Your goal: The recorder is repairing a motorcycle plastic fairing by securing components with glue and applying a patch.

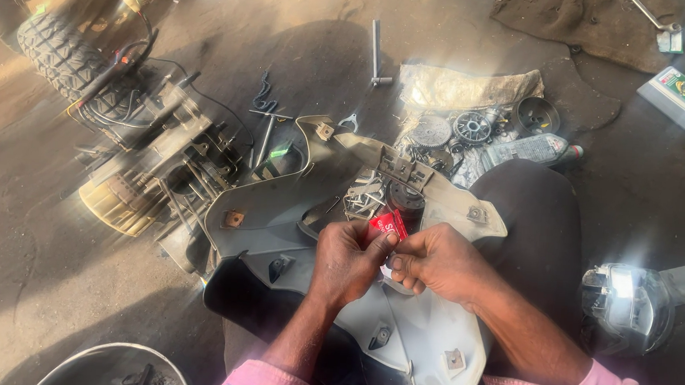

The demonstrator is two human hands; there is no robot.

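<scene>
Item: small red sachet (388, 223), pinched between the fingertips of the left hand (348, 261) and the right hand (439, 262), both grasping it, just above centre. Beneath: grey plastic body panel (421, 341) resting across the lap. At 12 o'clock: gears (451, 129) and a clear plastic bottle (526, 149). At 10 o'clock: stripped engine assembly (164, 164), knobbly tyre (62, 54). At 3 o'clock: headlamp unit (627, 305).

Two hands, left (347, 261) and right (438, 261), are sharing one red packet (388, 223). One white panel (421, 329) is lying beneath. One tyre (59, 54), two gears (430, 131) (472, 127), one white bottle (682, 97) and one headlamp (626, 305) are lying around.
</scene>
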